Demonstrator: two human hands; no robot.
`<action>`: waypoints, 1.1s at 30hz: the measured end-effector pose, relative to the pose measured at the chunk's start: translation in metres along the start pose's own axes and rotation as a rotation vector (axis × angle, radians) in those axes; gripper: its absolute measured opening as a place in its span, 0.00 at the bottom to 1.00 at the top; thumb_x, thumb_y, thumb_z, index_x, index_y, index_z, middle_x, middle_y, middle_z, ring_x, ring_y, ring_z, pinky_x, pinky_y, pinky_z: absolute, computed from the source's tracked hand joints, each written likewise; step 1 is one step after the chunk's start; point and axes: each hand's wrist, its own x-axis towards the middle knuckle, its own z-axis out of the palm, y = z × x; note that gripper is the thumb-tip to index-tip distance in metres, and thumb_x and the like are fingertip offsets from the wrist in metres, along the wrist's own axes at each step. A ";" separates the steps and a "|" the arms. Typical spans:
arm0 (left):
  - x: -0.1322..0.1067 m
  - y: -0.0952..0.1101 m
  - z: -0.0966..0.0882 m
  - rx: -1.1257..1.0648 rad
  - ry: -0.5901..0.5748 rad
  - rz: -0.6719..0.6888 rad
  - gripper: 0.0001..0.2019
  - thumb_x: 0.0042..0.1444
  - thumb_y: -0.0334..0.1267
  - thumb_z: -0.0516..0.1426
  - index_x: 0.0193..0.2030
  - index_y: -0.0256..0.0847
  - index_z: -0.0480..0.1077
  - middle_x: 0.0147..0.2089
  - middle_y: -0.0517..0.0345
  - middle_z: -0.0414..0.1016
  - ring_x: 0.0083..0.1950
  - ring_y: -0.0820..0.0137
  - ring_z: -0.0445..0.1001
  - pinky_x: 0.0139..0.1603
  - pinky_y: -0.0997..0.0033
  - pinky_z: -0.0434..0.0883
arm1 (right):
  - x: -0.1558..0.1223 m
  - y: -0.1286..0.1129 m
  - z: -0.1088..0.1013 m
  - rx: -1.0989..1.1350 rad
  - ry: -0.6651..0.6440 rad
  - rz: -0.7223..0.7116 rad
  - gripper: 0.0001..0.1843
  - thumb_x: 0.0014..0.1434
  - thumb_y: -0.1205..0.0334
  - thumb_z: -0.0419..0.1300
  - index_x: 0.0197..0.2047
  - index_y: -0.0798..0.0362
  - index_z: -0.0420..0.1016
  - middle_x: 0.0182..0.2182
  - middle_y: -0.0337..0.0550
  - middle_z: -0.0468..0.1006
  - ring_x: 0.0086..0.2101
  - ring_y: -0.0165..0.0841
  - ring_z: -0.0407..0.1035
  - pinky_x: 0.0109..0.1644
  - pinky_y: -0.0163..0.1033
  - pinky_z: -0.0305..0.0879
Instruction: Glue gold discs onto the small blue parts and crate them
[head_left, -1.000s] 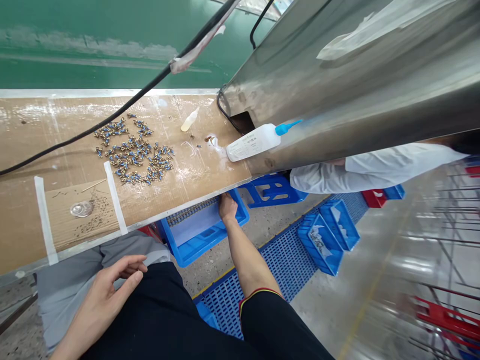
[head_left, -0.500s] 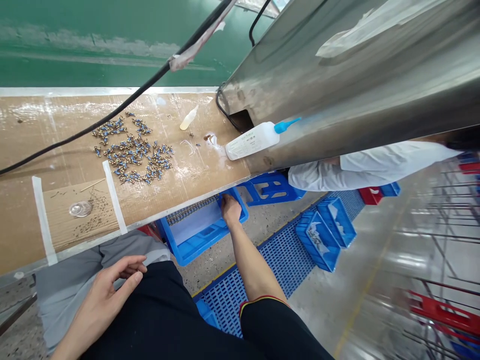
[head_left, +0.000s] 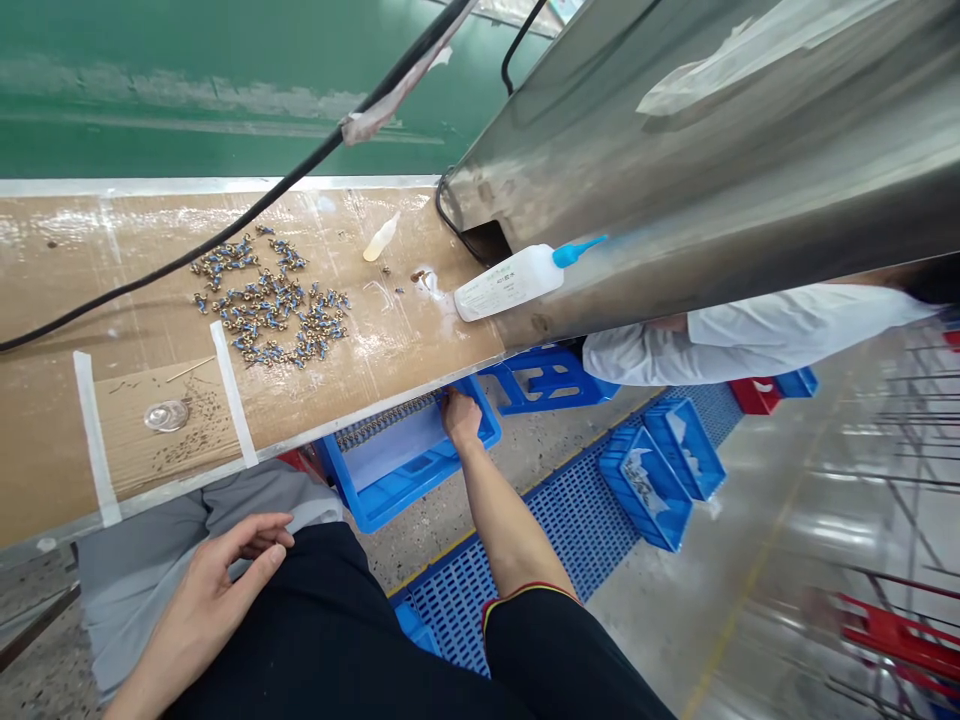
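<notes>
My right hand (head_left: 461, 418) reaches into a blue plastic bin (head_left: 420, 492) below the table edge. Its fingers are curled and pressed together at the right end of a row of small metal parts (head_left: 386, 422); whatever they hold is hidden. White sheeting lines the bin under those parts. Over my lap rests my left hand (head_left: 217, 580), holding nothing, its fingers loosely bent and the thumb apart. Many small brass-coloured and blue parts (head_left: 274, 310) lie scattered on the cardboard-covered table (head_left: 420, 350). Left of them a small clear round dish (head_left: 166, 416) sits among tiny dark pieces, beside a thin wooden stick (head_left: 190, 370).
A white bottle with a blue nozzle (head_left: 510, 285) lies against a large metal duct (head_left: 675, 170). Near it is a small dropper tube (head_left: 381, 238). A black cable (head_left: 300, 155) crosses above the table. Beyond the duct, a co-worker's white sleeve (head_left: 750, 335) shows above blue bins (head_left: 649, 490).
The view has shifted very slightly, so everything sits a little further right. Both hands keep nearly the same pose and place.
</notes>
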 end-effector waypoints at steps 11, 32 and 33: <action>-0.001 0.001 0.000 0.018 0.017 0.014 0.23 0.76 0.58 0.60 0.67 0.50 0.81 0.61 0.49 0.88 0.62 0.54 0.86 0.60 0.62 0.84 | 0.008 -0.004 0.006 -0.007 0.002 0.014 0.22 0.77 0.48 0.69 0.64 0.54 0.79 0.58 0.50 0.83 0.53 0.42 0.81 0.59 0.54 0.83; 0.002 -0.003 0.003 -0.025 0.012 -0.021 0.24 0.75 0.59 0.60 0.66 0.48 0.82 0.60 0.50 0.88 0.62 0.54 0.85 0.64 0.61 0.81 | 0.009 0.009 0.009 -0.054 -0.006 -0.039 0.21 0.77 0.48 0.69 0.63 0.54 0.79 0.57 0.49 0.83 0.53 0.42 0.81 0.59 0.54 0.83; 0.002 -0.003 0.003 -0.024 0.009 -0.027 0.24 0.75 0.59 0.60 0.67 0.48 0.82 0.60 0.50 0.88 0.63 0.54 0.85 0.65 0.60 0.81 | 0.009 0.010 0.009 -0.054 -0.004 -0.044 0.21 0.77 0.48 0.69 0.63 0.54 0.79 0.57 0.49 0.83 0.53 0.42 0.81 0.59 0.54 0.83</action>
